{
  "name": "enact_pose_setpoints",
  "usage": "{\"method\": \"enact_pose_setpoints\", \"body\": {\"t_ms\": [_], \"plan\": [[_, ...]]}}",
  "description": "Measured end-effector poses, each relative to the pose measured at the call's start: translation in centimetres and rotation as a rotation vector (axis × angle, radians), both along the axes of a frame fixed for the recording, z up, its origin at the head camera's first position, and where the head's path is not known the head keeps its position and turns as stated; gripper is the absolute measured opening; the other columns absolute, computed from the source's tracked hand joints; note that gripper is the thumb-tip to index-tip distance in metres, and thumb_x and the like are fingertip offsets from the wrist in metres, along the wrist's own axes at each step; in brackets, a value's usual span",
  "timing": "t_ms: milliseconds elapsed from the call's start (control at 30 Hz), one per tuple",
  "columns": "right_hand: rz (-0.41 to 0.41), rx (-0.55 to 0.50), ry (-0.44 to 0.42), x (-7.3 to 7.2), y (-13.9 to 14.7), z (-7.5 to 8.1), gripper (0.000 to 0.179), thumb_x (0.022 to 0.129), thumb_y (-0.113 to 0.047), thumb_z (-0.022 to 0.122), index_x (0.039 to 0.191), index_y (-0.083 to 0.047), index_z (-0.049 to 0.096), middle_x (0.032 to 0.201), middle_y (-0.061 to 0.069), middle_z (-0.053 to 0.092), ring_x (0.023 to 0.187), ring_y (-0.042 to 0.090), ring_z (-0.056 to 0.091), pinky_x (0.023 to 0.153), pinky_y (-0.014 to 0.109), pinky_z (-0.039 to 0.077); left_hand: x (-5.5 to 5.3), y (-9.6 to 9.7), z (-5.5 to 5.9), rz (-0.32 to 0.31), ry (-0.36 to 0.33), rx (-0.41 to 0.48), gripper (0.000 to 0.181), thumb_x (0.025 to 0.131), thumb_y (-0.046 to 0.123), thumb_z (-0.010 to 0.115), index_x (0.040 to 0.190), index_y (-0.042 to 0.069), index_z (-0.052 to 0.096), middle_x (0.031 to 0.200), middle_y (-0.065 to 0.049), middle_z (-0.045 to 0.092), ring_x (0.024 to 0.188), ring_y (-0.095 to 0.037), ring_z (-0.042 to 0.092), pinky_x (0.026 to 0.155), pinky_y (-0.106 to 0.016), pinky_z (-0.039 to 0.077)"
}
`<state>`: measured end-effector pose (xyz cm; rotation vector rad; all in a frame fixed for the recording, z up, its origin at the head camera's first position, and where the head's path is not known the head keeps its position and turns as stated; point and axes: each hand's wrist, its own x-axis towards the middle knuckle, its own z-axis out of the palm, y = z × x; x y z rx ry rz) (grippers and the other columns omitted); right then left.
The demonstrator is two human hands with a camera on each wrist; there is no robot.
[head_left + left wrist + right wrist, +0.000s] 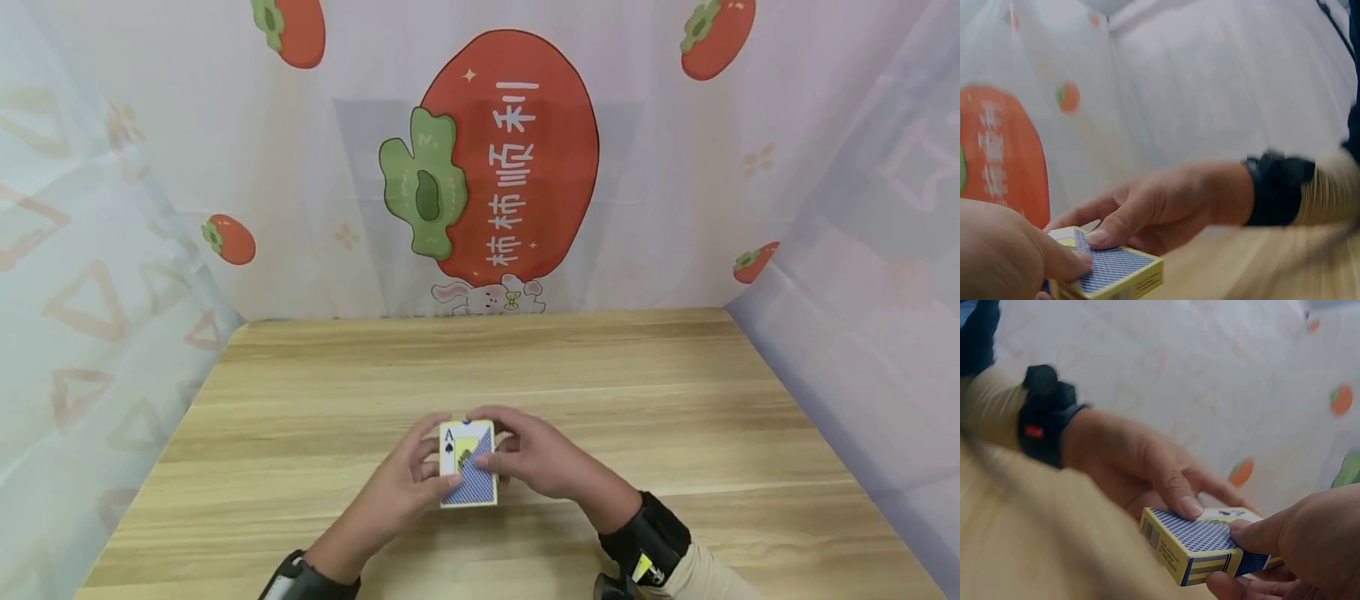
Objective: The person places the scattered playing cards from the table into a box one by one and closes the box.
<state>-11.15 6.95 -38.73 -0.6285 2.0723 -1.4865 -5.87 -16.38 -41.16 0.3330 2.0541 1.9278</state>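
A small playing card box (472,492) is held between both hands over the near middle of the table. Its face shows an ace of spades corner, a yellow patch and a blue patterned area, with yellow edges. My left hand (408,483) grips its left side, thumb on the lower part of the face. From the right, my right hand (536,454) grips it with the thumb on the face and the index finger at the top edge. In the right wrist view, the box (1197,534) is tilted, showing a printed side and a striped end. Other fingers are partly hidden behind it.
A wood-grain table (600,367) spreads under the hands. Behind it hangs a white curtain (300,167) printed with persimmons, and pale cloth walls (97,250) stand on both sides. Black bands (645,537) circle both wrists.
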Motion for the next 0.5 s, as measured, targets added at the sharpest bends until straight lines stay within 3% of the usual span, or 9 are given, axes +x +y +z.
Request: {"method": "enact_pose_setpoints", "body": {"t_ms": [67,200,300,400,500], "plan": [[-0.005,0.029,-0.008,0.0,0.5,-2.5,0.05,0.094,-0.018,0.072,0.14,-0.023,0.055,0.114,0.005,0.063,0.089,0.016,0.069,0.071,0.039,0.06,-0.3,0.4,-2.0,-0.005,0.031,-0.167,0.072,0.093,0.018,0.073,0.153,0.021,0.034,0.137,-0.016,0.056,0.119,-0.031,0.061,0.096,-0.047,0.054],[-0.008,0.151,0.153,0.0,1.1,-6.2,0.052,0.094,-0.028,0.072,0.143,-0.021,0.055,0.111,-0.003,0.062,0.089,0.01,0.06,0.073,0.026,0.053,-0.5,0.8,-4.8,0.024,0.142,-0.471,0.069,0.09,0.035,0.076,0.15,0.021,0.044,0.146,-0.01,0.051,0.138,-0.037,0.043,0.108,-0.064,0.038],[-0.026,0.224,0.305,-0.1,1.5,-7.3,0.048,0.095,-0.036,0.07,0.14,-0.023,0.058,0.121,-0.004,0.059,0.101,0.014,0.056,0.085,0.03,0.05,-0.7,0.9,-5.7,0.046,0.21,-0.523,0.072,0.091,0.04,0.074,0.151,0.015,0.043,0.157,-0.013,0.04,0.146,-0.043,0.029,0.11,-0.071,0.03],[0.004,0.263,0.345,0.3,2.3,-7.5,0.05,0.094,-0.045,0.07,0.14,-0.028,0.058,0.143,-0.004,0.051,0.126,0.02,0.049,0.103,0.043,0.046,-0.4,0.8,-6.4,0.031,0.266,-0.544,0.072,0.093,0.046,0.07,0.152,0.015,0.043,0.161,-0.011,0.034,0.149,-0.041,0.026,0.112,-0.069,0.028],[0.062,0.294,0.358,1.1,3.3,-7.6,0.067,0.087,-0.056,0.072,0.146,-0.032,0.052,0.157,0.002,0.039,0.142,0.027,0.035,0.111,0.056,0.038,0.4,0.7,-7.0,-0.018,0.322,-0.616,0.08,0.089,0.058,0.067,0.154,0.02,0.04,0.164,-0.007,0.029,0.152,-0.035,0.022,0.115,-0.066,0.027]]}}
